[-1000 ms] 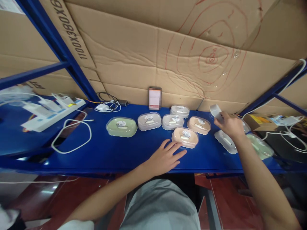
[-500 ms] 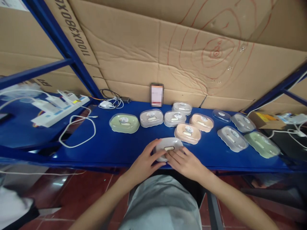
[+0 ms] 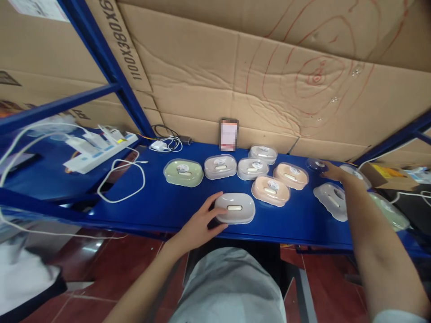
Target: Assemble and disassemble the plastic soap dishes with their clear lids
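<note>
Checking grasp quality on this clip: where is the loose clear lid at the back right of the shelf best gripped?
Grip the clear lid by its thin rim, coming from above and the front, where the right hand reaches. It lies flat on the blue shelf, apart from the dishes.

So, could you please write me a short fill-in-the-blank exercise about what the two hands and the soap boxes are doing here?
1. The left hand rests against the near soap box, which is coloured ____.
2. The right hand reaches to a clear ____ lying by itself on the shelf.
3. The leftmost box in the row is coloured ____.
4. All the boxes lie on a shelf painted ____.

Missing words: white; lid; green; blue
</note>
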Tool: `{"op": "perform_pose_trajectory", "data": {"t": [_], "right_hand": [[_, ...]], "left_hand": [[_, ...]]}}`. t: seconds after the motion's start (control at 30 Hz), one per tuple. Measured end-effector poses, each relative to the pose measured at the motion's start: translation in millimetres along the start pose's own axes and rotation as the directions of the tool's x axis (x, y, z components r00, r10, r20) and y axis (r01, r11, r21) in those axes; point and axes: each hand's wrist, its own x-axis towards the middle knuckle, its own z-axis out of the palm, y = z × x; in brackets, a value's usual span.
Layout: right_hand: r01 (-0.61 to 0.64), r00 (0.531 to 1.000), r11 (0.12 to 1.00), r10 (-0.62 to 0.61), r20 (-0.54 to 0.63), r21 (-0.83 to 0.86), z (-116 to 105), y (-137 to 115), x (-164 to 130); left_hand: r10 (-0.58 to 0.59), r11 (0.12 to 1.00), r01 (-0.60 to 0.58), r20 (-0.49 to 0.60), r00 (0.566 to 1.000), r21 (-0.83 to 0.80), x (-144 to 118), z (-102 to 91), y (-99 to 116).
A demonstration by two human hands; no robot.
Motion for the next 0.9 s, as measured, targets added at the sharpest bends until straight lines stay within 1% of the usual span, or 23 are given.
{"op": "perform_pose_trajectory", "data": {"t": [0.07, 0.13, 0.23, 0.3, 0.33, 0.4, 0.47, 0.5, 0.53, 0.57, 0.6, 0.63, 0.67, 0.73, 0.8, 0.83, 0.9], "right_hand": [[-0.034, 0.997, 0.999, 0.031, 0.074, 0.030, 11.5, 5.4, 3.3], [-0.055, 0.992, 0.997, 0.049, 0.113, 0.056, 18.4, 5.9, 5.4], [-0.056, 0.994, 0.992, 0.044, 0.103, 0.110, 18.5, 1.7, 5.9], [-0.069, 0.995, 0.986, 0.058, 0.077, 0.150, 11.0, -2.1, 3.6], [-0.083, 0.996, 0.982, 0.075, 0.054, 0.169, 5.2, -4.5, 0.8], [-0.118, 0.992, 0.971, 0.126, -0.027, 0.206, -8.4, -12.8, -11.2], [-0.131, 0.975, 0.963, 0.169, -0.147, 0.237, -20.1, -30.8, -36.5], [-0.112, 0.960, 0.959, 0.172, -0.220, 0.259, -23.5, -45.1, -55.2], [-0.075, 0.943, 0.957, 0.159, -0.292, 0.279, -24.5, -63.1, -77.5], [0.030, 0.901, 0.939, 0.123, -0.416, 0.343, -23.1, -84.3, -102.5], [0.136, 0.860, 0.914, 0.083, -0.503, 0.383, -19.2, -108.0, -128.9], [0.221, 0.822, 0.886, 0.055, -0.566, 0.407, -13.4, -132.8, -155.0], [0.315, 0.799, 0.856, -0.007, -0.602, 0.409, -6.2, -157.5, -179.1], [0.486, 0.733, 0.770, -0.102, -0.672, 0.413, 8.9, -201.5, -215.9], [0.611, 0.696, 0.666, -0.194, -0.691, 0.429, 21.2, -232.3, -233.3], [0.652, 0.687, 0.617, -0.233, -0.689, 0.441, 25.6, -241.9, -235.4], [0.693, 0.680, 0.553, -0.287, -0.675, 0.463, 31.6, -250.4, -232.2]], "left_hand": [[0.004, 1.000, -0.004, -0.002, 1.000, -0.020, -0.6, -0.9, -1.9], [0.006, 1.000, -0.007, -0.005, 1.000, -0.028, -0.6, -1.0, -3.7], [0.012, 1.000, -0.012, -0.005, 1.000, -0.011, -0.2, 1.0, -4.5], [0.025, 0.999, -0.025, -0.025, 0.999, 0.021, -0.3, 3.5, -4.0], [0.034, 0.999, -0.033, -0.038, 0.999, 0.039, -0.6, 4.7, -3.5], [0.050, 0.997, -0.047, -0.056, 0.997, 0.067, -1.6, 6.7, -2.5], [0.047, 0.996, -0.043, -0.048, 0.998, 0.083, -2.6, 7.3, -1.1], [0.035, 0.996, -0.031, -0.038, 0.999, 0.089, -3.2, 7.1, -0.4], [0.018, 0.996, -0.015, -0.027, 0.999, 0.093, -3.7, 6.6, 0.4], [0.001, 0.996, 0.001, -0.021, 1.000, 0.090, -4.4, 6.0, 1.1], [-0.011, 0.997, 0.013, -0.024, 1.000, 0.078, -5.1, 5.2, 1.6], [-0.015, 0.998, 0.017, -0.038, 0.999, 0.057, -6.0, 4.5, 1.9], [-0.007, 1.000, 0.009, -0.064, 0.998, 0.029, -7.0, 3.9, 1.7], [0.035, 0.999, -0.039, -0.134, 0.990, -0.027, -9.2, 3.5, 0.7], [0.084, 0.994, -0.096, -0.200, 0.976, -0.051, -11.2, 3.9, -1.1], [0.105, 0.992, -0.119, -0.228, 0.968, -0.048, -11.9, 4.4, -1.9], [0.129, 0.989, -0.142, -0.279, 0.952, -0.028, -12.6, 5.6, -3.3]]}}
